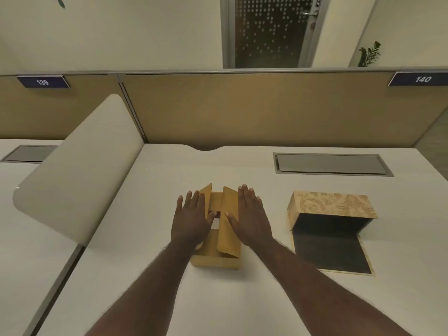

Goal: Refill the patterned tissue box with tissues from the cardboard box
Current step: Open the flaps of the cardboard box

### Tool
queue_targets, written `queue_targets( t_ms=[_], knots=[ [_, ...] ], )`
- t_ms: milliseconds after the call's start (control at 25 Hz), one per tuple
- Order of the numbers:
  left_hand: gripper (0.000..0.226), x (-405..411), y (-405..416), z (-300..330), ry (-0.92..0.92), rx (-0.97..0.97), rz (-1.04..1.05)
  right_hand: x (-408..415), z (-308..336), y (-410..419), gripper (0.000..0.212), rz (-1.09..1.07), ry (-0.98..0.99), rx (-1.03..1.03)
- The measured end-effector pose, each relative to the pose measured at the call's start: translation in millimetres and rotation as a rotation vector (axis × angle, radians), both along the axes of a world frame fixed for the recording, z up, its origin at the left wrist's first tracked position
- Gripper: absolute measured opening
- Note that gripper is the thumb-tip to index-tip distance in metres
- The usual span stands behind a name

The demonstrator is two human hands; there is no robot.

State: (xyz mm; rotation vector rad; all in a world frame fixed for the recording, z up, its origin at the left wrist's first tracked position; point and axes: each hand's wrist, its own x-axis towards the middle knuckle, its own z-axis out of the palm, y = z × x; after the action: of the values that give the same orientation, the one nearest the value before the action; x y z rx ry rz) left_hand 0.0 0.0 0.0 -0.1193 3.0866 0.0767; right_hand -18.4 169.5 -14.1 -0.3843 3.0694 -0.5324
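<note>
On desk, cardboard box (216, 238) lengthwise away from viewer, flat-fingered hands (191, 220) spreading flaps

A: cardboard box (215, 259) contents?
B: Mostly hidden by flaps and both hands, just a white sliver.
A: patterned tissue box (334, 204) interior?
B: Too dark. Both forearms cut off at bottom edge.

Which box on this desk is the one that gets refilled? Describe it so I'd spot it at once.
Start at the grey hatch set into the white desk. Just in front of it sits the patterned tissue box. Unlike the plain cardboard box under both hands, it has swirling leaf print, a dark inside, and one flap lying open.
</note>
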Motion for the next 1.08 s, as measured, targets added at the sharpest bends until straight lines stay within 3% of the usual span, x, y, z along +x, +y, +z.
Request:
queue_targets(
  t_ms=[320,440,560,680,800,880,960,1080],
  knots=[
    [0.051,-3.6,-7.6,-4.7,-0.027,0.145,0.041,-8.4,-8.8,-42.3,0.075,-0.102,-0.204,-0.115],
    [0.048,-8.6,-9.3,-6.1,-0.040,0.192,0.052,-6.1,-7.4,-48.5,0.052,-0.137,-0.219,-0.101],
    [0.043,-13.5,-16.5,-2.7,-0.019,0.366,0.124,-8.7,-0.9,-44.5,0.025,-0.190,-0.195,-0.140],
    [0.038,-11.3,-26.3,-0.6,0.011,0.542,0.206,-11.9,4.3,-37.0,0.030,-0.254,-0.203,-0.156],
    [0.033,-8.2,-29.4,-0.3,-0.004,0.593,0.196,-7.2,3.8,-44.6,0.041,-0.290,-0.191,-0.121],
    [0.024,-9.4,-34.0,0.0,-0.013,0.613,0.182,-5.8,5.5,-50.6,0.033,-0.294,-0.179,-0.136],
    [0.026,-11.1,-42.4,-0.9,-0.021,0.665,0.189,-8.3,8.2,-46.7,0.028,-0.302,-0.188,-0.218],
    [0.035,-10.7,-55.3,0.0,-0.007,0.702,0.199,-12.7,14.2,-28.8,0.042,-0.311,-0.199,-0.402]
  ],
)
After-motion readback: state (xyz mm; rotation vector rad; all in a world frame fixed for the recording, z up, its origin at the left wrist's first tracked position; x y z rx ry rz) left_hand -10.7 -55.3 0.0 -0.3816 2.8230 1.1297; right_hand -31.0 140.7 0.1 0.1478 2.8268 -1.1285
